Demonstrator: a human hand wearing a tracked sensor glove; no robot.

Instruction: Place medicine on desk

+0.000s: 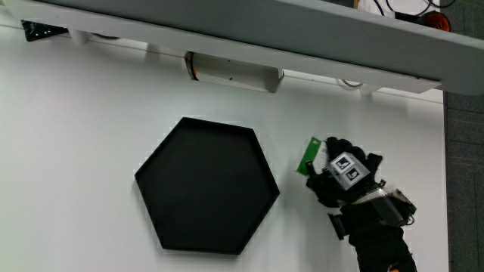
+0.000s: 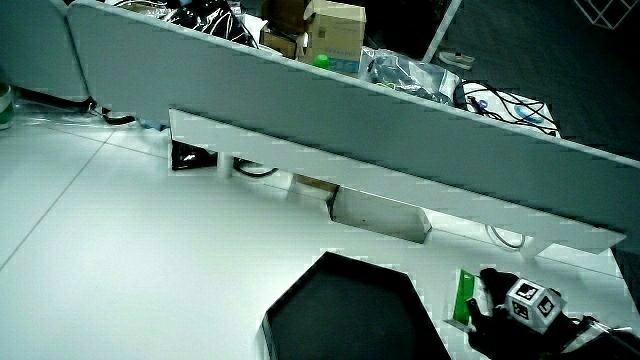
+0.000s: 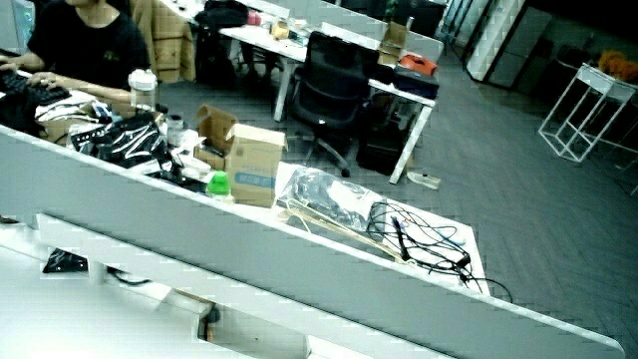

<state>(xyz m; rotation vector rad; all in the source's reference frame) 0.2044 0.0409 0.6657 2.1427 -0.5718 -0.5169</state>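
Note:
A green and white medicine box (image 1: 308,156) lies low at the white table, close beside one corner of the black hexagonal tray (image 1: 189,196). The gloved hand (image 1: 333,170) is beside the tray, between it and the table's edge. Its fingers are curled onto the end of the box, and the patterned cube (image 1: 346,168) on its back faces up. In a side view the medicine box (image 2: 462,297) stands on its long edge next to the tray (image 2: 350,315), with the hand (image 2: 505,310) against it. Nothing lies in the tray.
A low grey partition (image 1: 249,30) runs along the table, with a white fixture (image 1: 234,72) and a black bracket (image 1: 34,30) under it. The table's edge (image 1: 445,189) is close to the hand. A side view shows only the partition (image 3: 249,259) and cluttered desks.

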